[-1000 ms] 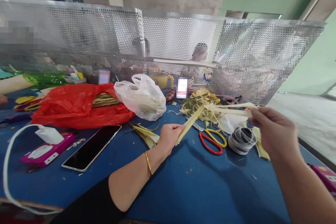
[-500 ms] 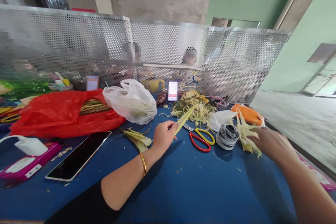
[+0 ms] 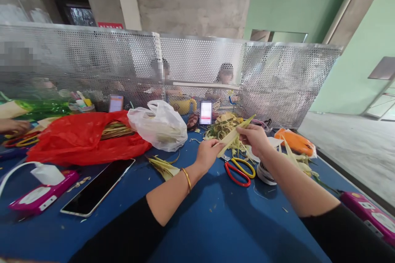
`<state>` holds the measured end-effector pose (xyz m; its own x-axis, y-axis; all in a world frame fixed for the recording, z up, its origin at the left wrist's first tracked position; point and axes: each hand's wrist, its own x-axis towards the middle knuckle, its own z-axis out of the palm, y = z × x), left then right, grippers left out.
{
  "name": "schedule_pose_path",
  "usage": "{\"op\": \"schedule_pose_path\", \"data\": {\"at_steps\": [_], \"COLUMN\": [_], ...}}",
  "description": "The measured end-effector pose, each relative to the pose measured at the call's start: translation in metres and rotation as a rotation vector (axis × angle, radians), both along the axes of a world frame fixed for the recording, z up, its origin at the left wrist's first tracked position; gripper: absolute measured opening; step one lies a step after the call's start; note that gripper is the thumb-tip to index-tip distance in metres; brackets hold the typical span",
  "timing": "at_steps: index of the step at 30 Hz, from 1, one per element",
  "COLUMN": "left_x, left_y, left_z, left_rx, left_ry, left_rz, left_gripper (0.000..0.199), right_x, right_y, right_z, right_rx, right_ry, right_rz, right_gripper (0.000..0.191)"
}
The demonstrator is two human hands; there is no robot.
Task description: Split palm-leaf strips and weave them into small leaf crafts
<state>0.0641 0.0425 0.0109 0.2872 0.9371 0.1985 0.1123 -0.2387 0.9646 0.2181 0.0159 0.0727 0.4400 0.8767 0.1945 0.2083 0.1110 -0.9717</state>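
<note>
Between my hands a pale green corn husk strip [image 3: 231, 136] is stretched above the table. My left hand [image 3: 207, 155], with a gold bangle at the wrist, pinches its near end. My right hand [image 3: 254, 137] is closed on it nearer the far end. Below the strip lie scissors [image 3: 237, 172] with one red and one yellow handle; their blades are partly hidden. A roll of white wire [image 3: 266, 174] is half covered by my right forearm. Behind the strip sits a heap of husk scraps [image 3: 222, 125]. More husk pieces [image 3: 293, 155] lie to the right.
Left are a red plastic bag [image 3: 80, 135], a white plastic bag [image 3: 162, 127], a phone [image 3: 98, 189] and a magenta power strip [image 3: 46, 193]. An orange packet [image 3: 294, 141] sits at the right edge. A perforated metal screen [image 3: 197, 57] closes the back. Another person's hand [image 3: 15, 126] shows far left.
My right hand has left the husk pieces at the right and come over to the strip, gripping it. My left hand still holds the strip. The view has tilted slightly.
</note>
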Motion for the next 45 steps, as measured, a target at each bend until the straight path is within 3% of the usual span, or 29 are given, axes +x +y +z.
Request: {"op": "schedule_pose_path", "data": {"at_steps": [5, 9, 11, 14, 15, 17, 19, 22, 24, 25, 27, 29, 31, 34, 37, 40, 42, 45], "left_x": [-0.010, -0.023, -0.030, -0.041, -0.044, -0.049, -0.053, -0.057, -0.058, -0.058, -0.058, -0.058, -0.057, -0.053, -0.047, -0.045, -0.048, -0.055], "left_y": [0.021, 0.025, 0.024, 0.018, 0.016, 0.012, 0.010, 0.010, 0.012, 0.013, 0.013, 0.009, 0.001, -0.015, -0.025, -0.023, -0.017, -0.008], "left_z": [-0.012, -0.020, -0.020, -0.014, -0.011, -0.008, -0.009, -0.016, -0.020, -0.020, -0.018, -0.014, -0.009, -0.003, -0.001, 0.000, 0.001, 0.002], "left_rx": [-0.131, -0.108, -0.055, -0.009, -0.005, 0.007, 0.048, 0.042, -0.025, -0.061, -0.092, -0.123, -0.225, -0.484, -0.502, -0.438, -0.389, -0.275], "left_ry": [0.046, 0.150, 0.211, 0.306, 0.336, 0.376, 0.381, 0.333, 0.301, 0.287, 0.260, 0.165, -0.032, -0.307, -0.539, -0.713, -0.686, -0.477], "left_rz": [0.037, 0.138, 0.183, 0.164, 0.145, 0.113, 0.100, 0.008, -0.052, -0.058, -0.034, -0.037, -0.119, -0.305, -0.257, -0.059, 0.078, 0.233], "left_gripper": [0.022, 0.023, 0.035, 0.019, 0.025, 0.034, 0.015, 0.048, 0.034, 0.027, 0.035, 0.028, 0.044, 0.051, 0.045, 0.036, 0.030, 0.027], "right_x": [0.009, 0.006, 0.004, 0.000, -0.002, -0.004, -0.004, -0.002, -0.004, -0.007, -0.017, -0.031, -0.044, -0.057, -0.065, -0.071, -0.073, -0.066], "right_y": [0.026, 0.031, 0.030, 0.031, 0.031, 0.030, 0.029, 0.024, 0.016, 0.011, -0.003, -0.017, -0.029, -0.039, -0.044, -0.047, -0.048, -0.047], "right_z": [0.013, 0.022, 0.020, 0.005, -0.001, -0.012, -0.017, -0.018, -0.016, -0.015, -0.012, -0.010, -0.012, -0.024, -0.042, -0.059, -0.065, -0.062], "right_rx": [0.086, 0.222, 0.285, 0.252, 0.224, 0.203, 0.232, 0.293, 0.317, 0.343, 0.457, 0.627, 0.658, 0.491, 0.281, 0.051, -0.055, 0.053], "right_ry": [-0.132, -0.295, -0.572, -1.088, -1.171, -1.192, -1.206, -1.215, -1.207, -1.189, -1.073, -0.747, -0.316, 0.240, 0.584, 0.717, 0.685, 0.436], "right_rz": [-0.116, -0.260, -0.306, -0.238, -0.212, -0.207, -0.223, -0.186, -0.188, -0.206, -0.243, -0.228, -0.174, -0.107, -0.047, 0.008, -0.001, -0.104], "right_gripper": [0.020, 0.014, 0.021, 0.026, 0.026, 0.029, 0.036, 0.035, 0.029, 0.028, 0.027, 0.021, 0.014, 0.017, 0.027, 0.032, 0.033, 0.039]}}
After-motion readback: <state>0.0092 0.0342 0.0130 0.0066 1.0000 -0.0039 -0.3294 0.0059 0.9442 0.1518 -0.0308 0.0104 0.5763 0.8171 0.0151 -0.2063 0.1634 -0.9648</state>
